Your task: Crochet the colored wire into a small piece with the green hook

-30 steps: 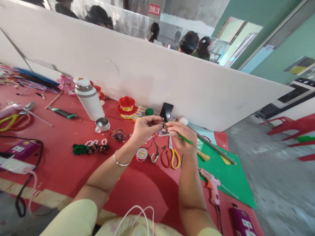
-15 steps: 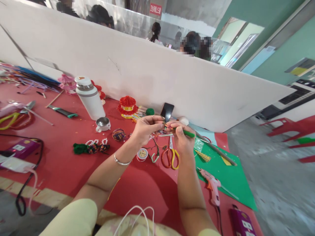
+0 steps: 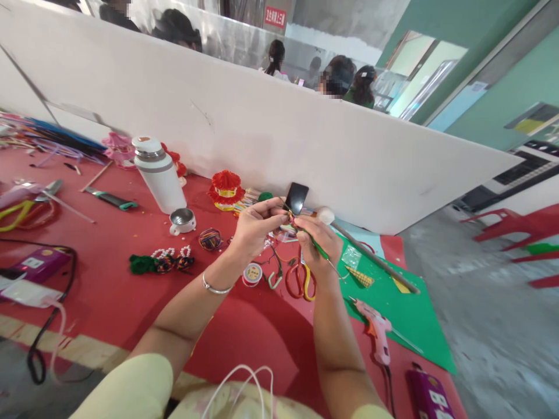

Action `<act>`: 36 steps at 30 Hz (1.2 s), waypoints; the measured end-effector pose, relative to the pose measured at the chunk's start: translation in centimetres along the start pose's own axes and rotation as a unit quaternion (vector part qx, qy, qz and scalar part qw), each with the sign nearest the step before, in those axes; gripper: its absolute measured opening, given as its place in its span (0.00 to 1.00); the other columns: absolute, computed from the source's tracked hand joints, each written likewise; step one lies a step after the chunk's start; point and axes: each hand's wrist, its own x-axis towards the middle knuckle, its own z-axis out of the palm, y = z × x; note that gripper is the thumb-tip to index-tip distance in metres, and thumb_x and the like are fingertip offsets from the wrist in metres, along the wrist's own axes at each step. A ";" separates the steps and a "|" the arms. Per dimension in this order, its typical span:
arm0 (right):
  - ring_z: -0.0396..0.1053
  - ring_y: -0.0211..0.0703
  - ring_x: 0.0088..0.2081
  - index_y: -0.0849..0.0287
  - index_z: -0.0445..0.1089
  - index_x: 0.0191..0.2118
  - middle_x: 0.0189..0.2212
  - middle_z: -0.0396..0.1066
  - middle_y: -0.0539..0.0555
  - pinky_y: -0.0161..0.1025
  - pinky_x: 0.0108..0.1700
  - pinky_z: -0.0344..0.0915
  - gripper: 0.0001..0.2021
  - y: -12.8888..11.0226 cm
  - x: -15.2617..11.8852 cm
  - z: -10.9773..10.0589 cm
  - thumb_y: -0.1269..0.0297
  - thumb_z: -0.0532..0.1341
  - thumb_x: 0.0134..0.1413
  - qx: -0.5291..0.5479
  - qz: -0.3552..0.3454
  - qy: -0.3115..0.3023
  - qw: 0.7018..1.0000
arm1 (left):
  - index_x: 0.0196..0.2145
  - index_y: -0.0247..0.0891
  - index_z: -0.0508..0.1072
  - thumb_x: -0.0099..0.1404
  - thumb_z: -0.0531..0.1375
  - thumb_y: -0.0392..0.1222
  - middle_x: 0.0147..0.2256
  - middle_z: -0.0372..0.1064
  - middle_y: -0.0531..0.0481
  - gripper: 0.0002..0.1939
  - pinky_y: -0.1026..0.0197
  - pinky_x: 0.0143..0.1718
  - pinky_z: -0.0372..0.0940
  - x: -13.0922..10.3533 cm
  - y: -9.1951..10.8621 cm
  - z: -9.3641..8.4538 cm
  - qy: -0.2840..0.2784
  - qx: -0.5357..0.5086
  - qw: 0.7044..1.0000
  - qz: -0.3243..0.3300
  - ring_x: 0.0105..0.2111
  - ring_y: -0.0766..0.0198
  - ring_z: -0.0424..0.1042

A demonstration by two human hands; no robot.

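Note:
My left hand pinches a tiny piece of multicoloured yarn work between thumb and fingers. My right hand is closed around a crochet hook with a green handle, its tip meeting the yarn work. Fingers partly cover the piece, so the stitches cannot be made out. Below the hands, scissors with red and yellow handles lie beside a spool of thread. A multicoloured yarn ball rests to the left, near a green yarn piece with white beads.
A white thermos and its cup stand left. Behind my hands, a phone leans against the white partition. A pink glue gun lies right, on green sheet. A red paper lantern stands at the back.
My right hand has turned, and the hook's handle now slants down to the right instead of lying nearly level. My left hand has barely moved, still pinching the yarn work.

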 end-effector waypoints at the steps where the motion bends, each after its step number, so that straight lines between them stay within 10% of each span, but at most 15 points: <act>1: 0.86 0.50 0.48 0.47 0.82 0.55 0.48 0.87 0.55 0.49 0.50 0.84 0.12 0.0 0.0 0.0 0.60 0.67 0.70 0.005 -0.003 0.002 1.000 | 0.40 0.34 0.87 0.44 0.81 0.33 0.28 0.81 0.52 0.23 0.67 0.22 0.69 0.0 0.0 0.0 -0.003 0.000 1.000 0.000 0.24 0.69 0.76; 36: 0.86 0.49 0.46 0.46 0.83 0.54 0.46 0.87 0.54 0.48 0.49 0.84 0.12 -0.3 0.4 -0.5 0.62 0.68 0.69 0.021 0.015 -0.017 1.000 | 0.38 0.39 0.88 0.47 0.78 0.35 0.31 0.81 0.50 0.17 0.65 0.25 0.69 0.4 -1.1 -0.3 0.018 0.091 0.990 0.108 0.28 0.66 0.75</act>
